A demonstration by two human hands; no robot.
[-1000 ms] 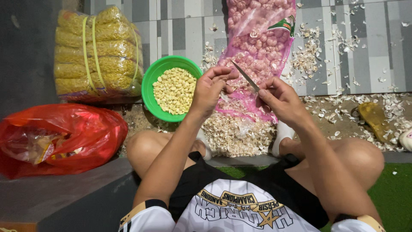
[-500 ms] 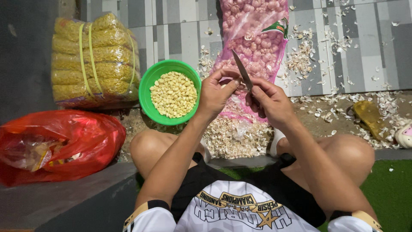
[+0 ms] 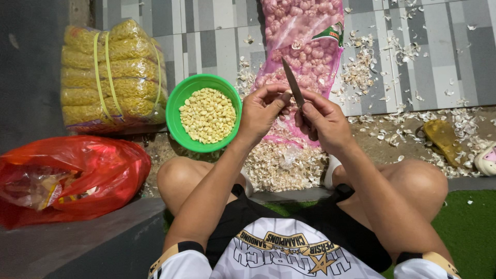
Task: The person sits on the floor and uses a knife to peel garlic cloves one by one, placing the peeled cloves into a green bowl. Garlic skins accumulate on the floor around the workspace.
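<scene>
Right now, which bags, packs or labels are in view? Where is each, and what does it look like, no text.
Pink mesh sack: top centre on the tiled floor, long, full of garlic bulbs.
Label: on the sack's right edge, small, green, white and red.
Yellow bundle: top left, clear wrap, stacked yellow packs tied with yellow-green straps.
Red plastic bag: left, on the grey ledge, crumpled, translucent.

Knife (image 3: 292, 82): slim dark blade, pointed tip raised toward the far side and leaning slightly left, handle hidden inside the right hand (image 3: 324, 120), which is closed around it. Garlic clove: pinched at the fingertips of the left hand (image 3: 261, 111), touching the blade's lower part; mostly covered, its state cannot be told. Both are held above the pile of garlic skins (image 3: 284, 165), between the knees.
</scene>
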